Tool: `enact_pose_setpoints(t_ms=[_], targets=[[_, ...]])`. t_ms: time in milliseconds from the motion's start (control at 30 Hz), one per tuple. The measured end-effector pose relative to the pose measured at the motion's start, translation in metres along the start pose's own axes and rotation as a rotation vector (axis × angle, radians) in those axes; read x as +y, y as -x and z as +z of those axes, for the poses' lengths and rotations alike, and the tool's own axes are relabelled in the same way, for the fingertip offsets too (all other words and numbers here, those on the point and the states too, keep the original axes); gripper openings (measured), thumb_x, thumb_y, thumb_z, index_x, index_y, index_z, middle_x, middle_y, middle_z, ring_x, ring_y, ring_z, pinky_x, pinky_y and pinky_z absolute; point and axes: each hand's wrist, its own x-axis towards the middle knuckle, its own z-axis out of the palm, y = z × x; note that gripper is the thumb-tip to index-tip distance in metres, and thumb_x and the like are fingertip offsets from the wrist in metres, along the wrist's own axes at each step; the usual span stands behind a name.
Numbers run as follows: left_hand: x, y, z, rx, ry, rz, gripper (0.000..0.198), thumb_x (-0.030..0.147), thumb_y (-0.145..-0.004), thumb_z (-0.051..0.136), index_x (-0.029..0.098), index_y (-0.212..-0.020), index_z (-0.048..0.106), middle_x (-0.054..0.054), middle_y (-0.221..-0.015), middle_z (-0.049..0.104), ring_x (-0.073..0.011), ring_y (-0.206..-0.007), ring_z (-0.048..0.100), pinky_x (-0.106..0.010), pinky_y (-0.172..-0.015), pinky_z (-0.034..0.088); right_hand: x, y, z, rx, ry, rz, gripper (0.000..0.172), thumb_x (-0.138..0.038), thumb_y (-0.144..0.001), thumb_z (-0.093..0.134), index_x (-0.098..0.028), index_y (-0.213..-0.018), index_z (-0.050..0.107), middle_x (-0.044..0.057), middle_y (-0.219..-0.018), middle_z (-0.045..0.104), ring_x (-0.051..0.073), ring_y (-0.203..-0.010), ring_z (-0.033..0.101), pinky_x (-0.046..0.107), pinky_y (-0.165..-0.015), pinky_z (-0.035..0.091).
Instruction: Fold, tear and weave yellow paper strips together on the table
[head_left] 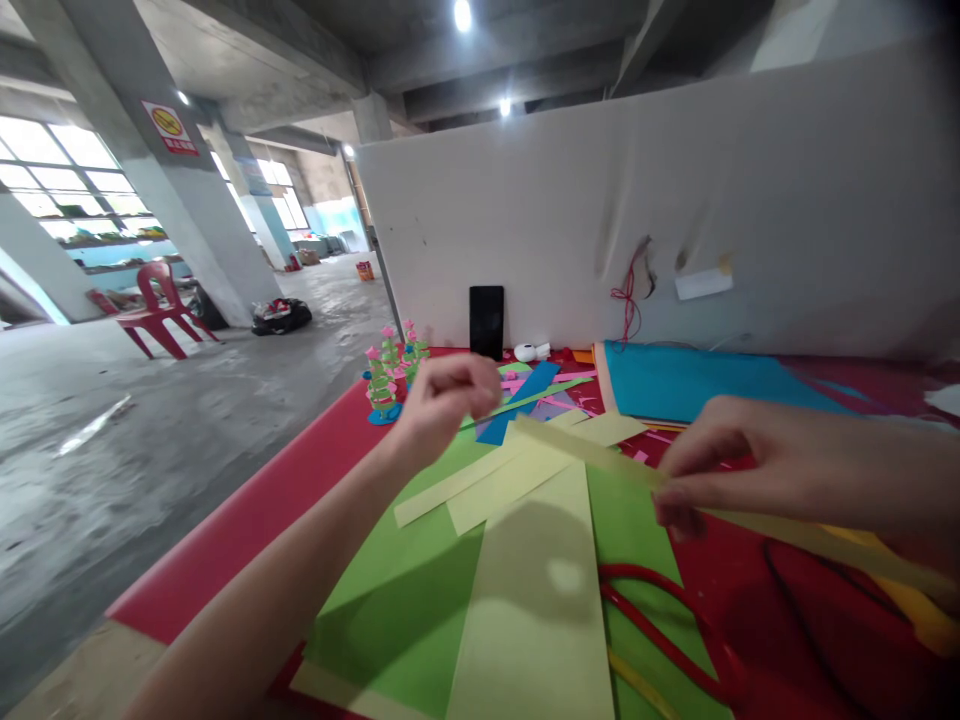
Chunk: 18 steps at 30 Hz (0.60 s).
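Observation:
My right hand (739,465) pinches a long pale yellow paper strip (585,455), which reaches left over the table and also trails away to the right of the hand. My left hand (457,390) is raised with its fingers curled together, apart from the strip's left end; whether anything is between the fingers is hidden. Below lie a wide pale yellow paper sheet (536,610) and shorter yellow strips (450,492), on top of green paper (405,590). Red-handled scissors (667,640) rest at the sheet's right side, their blades not visible.
Small paper trees (381,385) stand at the table's left edge. A black phone (487,320) leans against the white partition (525,220), near a white object (527,352). Blue paper (697,385) lies back right, with blue and pink scraps (536,385) mid-table. A red chair (161,310) stands farther off.

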Motion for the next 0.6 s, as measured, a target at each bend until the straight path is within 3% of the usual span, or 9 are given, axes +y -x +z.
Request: enact_pose_setpoints(t_ms=[100, 167, 233, 300, 367, 400, 500, 600], targets=[[0.004, -0.001, -0.017, 0.257, 0.071, 0.01, 0.023, 0.02, -0.073, 0.05, 0.016, -0.051, 0.044, 0.005, -0.048, 0.031, -0.0049, -0.045, 0.034, -0.019, -0.046, 0.03, 0.005, 0.001, -0.005, 0.032, 0.026, 0.027, 0.029, -0.034, -0.08, 0.045, -0.019, -0.063, 0.064, 0.0, -0.069, 0.063, 0.014, -0.07, 0.056, 0.021, -0.064, 0.038], [0.004, 0.007, -0.02, 0.253, 0.015, -0.077, 0.016, 0.019, -0.078, 0.049, 0.015, -0.062, 0.053, 0.005, -0.051, 0.04, -0.0053, -0.048, 0.041, -0.018, -0.048, 0.034, 0.007, -0.003, -0.002, 0.01, 0.014, -0.003, 0.029, -0.031, -0.079, 0.044, -0.018, -0.063, 0.064, 0.0, -0.068, 0.062, 0.014, -0.069, 0.056, 0.022, -0.064, 0.038], [0.004, 0.021, -0.01, 0.138, -0.072, -0.234, 0.024, 0.03, -0.083, 0.041, 0.014, -0.085, 0.059, -0.001, -0.067, 0.057, -0.0107, -0.061, 0.053, -0.024, -0.059, 0.042, 0.008, -0.012, 0.009, -0.09, 0.001, -0.054, 0.027, -0.029, -0.078, 0.044, -0.017, -0.066, 0.066, 0.0, -0.065, 0.062, 0.013, -0.064, 0.055, 0.021, -0.058, 0.037], [0.006, 0.039, 0.008, -0.087, -0.188, -0.44, 0.034, 0.037, -0.085, 0.036, 0.014, -0.1, 0.056, -0.007, -0.091, 0.062, -0.0158, -0.079, 0.057, -0.028, -0.068, 0.044, 0.006, -0.022, 0.026, -0.151, 0.031, -0.082, 0.027, -0.026, -0.076, 0.044, -0.015, -0.067, 0.066, 0.0, -0.058, 0.059, 0.01, -0.053, 0.05, 0.02, -0.048, 0.033], [0.009, 0.055, 0.028, -0.34, -0.433, -0.535, 0.034, 0.039, -0.078, 0.048, 0.015, -0.101, 0.057, -0.006, -0.081, 0.066, -0.0161, -0.072, 0.059, -0.026, -0.065, 0.043, 0.001, -0.032, 0.045, -0.158, 0.074, -0.078, 0.025, -0.024, -0.074, 0.044, -0.013, -0.066, 0.066, 0.0, -0.052, 0.055, 0.008, -0.044, 0.043, 0.019, -0.04, 0.026], [0.011, 0.062, 0.036, -0.452, -0.59, -0.504, 0.031, 0.038, -0.074, 0.053, 0.017, -0.095, 0.062, -0.005, -0.076, 0.067, -0.0156, -0.068, 0.059, -0.026, -0.065, 0.042, -0.002, -0.036, 0.054, -0.163, 0.076, -0.076, 0.025, -0.024, -0.073, 0.044, -0.012, -0.065, 0.065, 0.0, -0.053, 0.055, 0.007, -0.043, 0.042, 0.018, -0.039, 0.025], [0.017, 0.075, 0.049, -0.548, -0.915, -0.405, 0.019, 0.027, -0.075, 0.051, 0.019, -0.079, 0.068, -0.003, -0.068, 0.068, -0.0139, -0.056, 0.057, -0.023, -0.052, 0.035, -0.01, -0.044, 0.073, -0.163, 0.061, -0.081, 0.025, -0.025, -0.073, 0.044, -0.011, -0.065, 0.063, 0.002, -0.058, 0.059, 0.008, -0.047, 0.046, 0.017, -0.041, 0.028], [0.02, 0.08, 0.047, -0.53, -0.968, -0.374, 0.018, 0.023, -0.076, 0.05, 0.019, -0.077, 0.068, -0.001, -0.063, 0.067, -0.0122, -0.052, 0.056, -0.021, -0.047, 0.03, -0.011, -0.047, 0.079, -0.146, -0.03, -0.107, 0.027, -0.026, -0.075, 0.043, -0.01, -0.073, 0.064, 0.004, -0.063, 0.061, 0.011, -0.055, 0.053, 0.018, -0.049, 0.038]])
